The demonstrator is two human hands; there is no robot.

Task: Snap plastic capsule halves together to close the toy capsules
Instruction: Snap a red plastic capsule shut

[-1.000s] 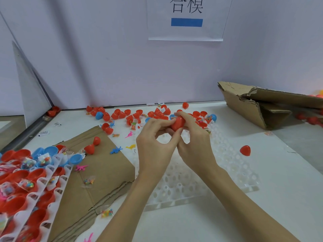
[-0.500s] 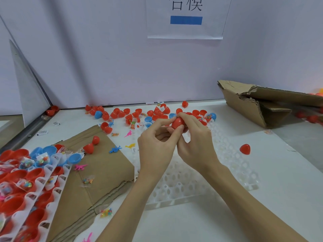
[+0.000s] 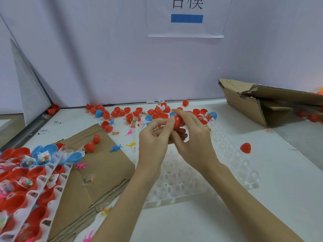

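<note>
From your head camera, you hold one red capsule (image 3: 178, 121) up in front of you, above the far end of the white plastic tray (image 3: 192, 179) that lies flat on the white surface (image 3: 279, 198). Your right hand (image 3: 194, 142) wraps it from the right, thumb over the top and fingers curled under and behind it. Your left hand (image 3: 153, 145) meets it from the left, its fingers bent, thumb and fingertips pinching the capsule's near end. Whether the two halves are fully seated you cannot tell; your fingers cover the seam.

Behind your hands, loose red and blue capsule halves (image 3: 139, 113) are scattered along the back wall. A single red half (image 3: 245, 148) sits alone on the surface to the right of the tray. To your left a flattened cardboard sheet (image 3: 104, 172) lies on the surface, with small plastic toy figures (image 3: 116, 147) on and beside it. At the far left, filled trays (image 3: 26, 186) hold red and blue halves with bagged toys inside. A torn cardboard box (image 3: 262, 103) lies at the right rear.
</note>
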